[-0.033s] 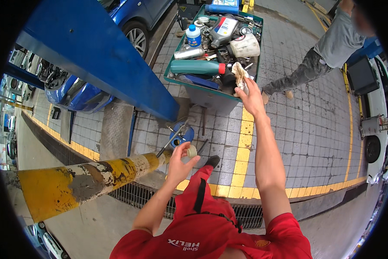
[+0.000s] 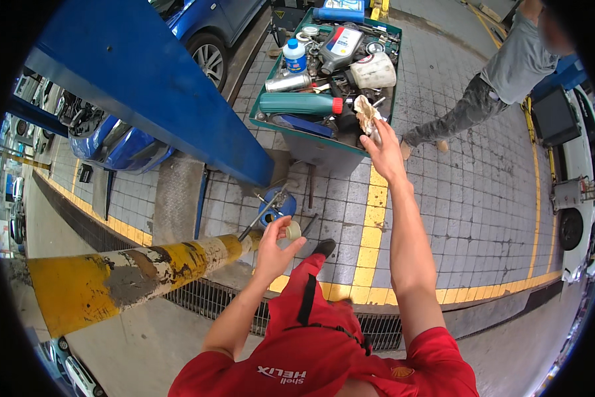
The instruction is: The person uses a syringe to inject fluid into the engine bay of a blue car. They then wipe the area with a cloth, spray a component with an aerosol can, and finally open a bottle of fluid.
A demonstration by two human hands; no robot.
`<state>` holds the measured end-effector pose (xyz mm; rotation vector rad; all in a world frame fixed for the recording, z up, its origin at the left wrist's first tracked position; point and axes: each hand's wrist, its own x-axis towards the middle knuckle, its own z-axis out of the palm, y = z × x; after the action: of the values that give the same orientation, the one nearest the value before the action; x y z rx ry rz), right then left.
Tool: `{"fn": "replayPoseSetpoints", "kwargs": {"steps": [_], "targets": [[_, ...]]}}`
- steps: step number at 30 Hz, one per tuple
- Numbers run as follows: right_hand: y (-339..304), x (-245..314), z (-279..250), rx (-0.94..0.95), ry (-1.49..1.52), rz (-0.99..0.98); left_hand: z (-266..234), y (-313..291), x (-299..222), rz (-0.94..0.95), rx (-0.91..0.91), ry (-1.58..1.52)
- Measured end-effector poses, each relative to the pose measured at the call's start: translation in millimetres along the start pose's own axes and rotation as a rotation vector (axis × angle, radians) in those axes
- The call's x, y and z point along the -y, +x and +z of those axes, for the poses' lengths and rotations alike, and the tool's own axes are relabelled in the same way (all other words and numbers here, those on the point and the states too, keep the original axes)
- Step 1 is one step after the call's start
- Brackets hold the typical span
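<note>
— Rag [image 2: 366, 112], crumpled and beige: where is it?
— Start nearer. The left hand [image 2: 273, 248] sits close to the body, fingers curled around a small pale round part [image 2: 291, 230], just beside the worn yellow post [image 2: 132, 272] on the left.
— And past that?
— A blue can with tools [image 2: 277, 206] stands on the tiled floor [image 2: 483, 198]. Farther out, the right hand [image 2: 383, 151] reaches with arm extended, fingers pinched on the rag at the near right corner of the green cart [image 2: 311, 132] (crowded with bottles and cans).
— Anyone else?
— Another person [image 2: 493, 86] stands far right; a blue car [image 2: 198, 26] is parked far left.
</note>
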<state>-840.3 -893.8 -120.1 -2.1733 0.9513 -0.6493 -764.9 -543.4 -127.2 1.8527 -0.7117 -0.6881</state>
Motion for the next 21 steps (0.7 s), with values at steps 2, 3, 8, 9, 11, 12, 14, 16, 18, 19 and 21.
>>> {"fn": "replayPoseSetpoints", "kwargs": {"steps": [2, 3, 8, 9, 11, 12, 14, 16, 18, 19, 21], "targets": [[-14, 0, -13, 0.029, 0.028, -0.027, 9, 5, -15, 0.011, -0.009, 0.005], [-25, -3, -19, 0.052, 0.021, -0.051, 12, 5, -22, 0.015, -0.013, 0.009], [-100, -35, -46, 0.128, 0.181, -0.051, 50, 7, -74, 0.182, -0.022, -0.005], [-118, -55, -49, 0.110, 0.191, -0.036, 63, 6, -85, 0.236, -0.009, 0.012], [-176, -87, -59, 0.174, 0.284, 0.104, 87, 1, -104, 0.339, 0.000, 0.050], [-207, -105, -64, 0.199, 0.301, 0.160, 101, -8, -125, 0.385, 0.017, 0.075], [-283, -145, -75, 0.235, 0.276, 0.273, 129, -15, -139, 0.464, 0.050, 0.087], [-381, -220, -85, 0.189, 0.317, 0.454, 171, -26, -160, 0.563, 0.092, 0.125], [-488, -289, -101, -0.035, 0.439, 0.751, 216, -33, -181, 0.691, 0.146, 0.153], [-526, -297, -117, -0.141, 0.499, 0.895, 237, -37, -193, 0.746, 0.170, 0.178], [-599, -311, -154, -0.392, 0.575, 1.095, 281, -48, -213, 0.836, 0.210, 0.186]]}}
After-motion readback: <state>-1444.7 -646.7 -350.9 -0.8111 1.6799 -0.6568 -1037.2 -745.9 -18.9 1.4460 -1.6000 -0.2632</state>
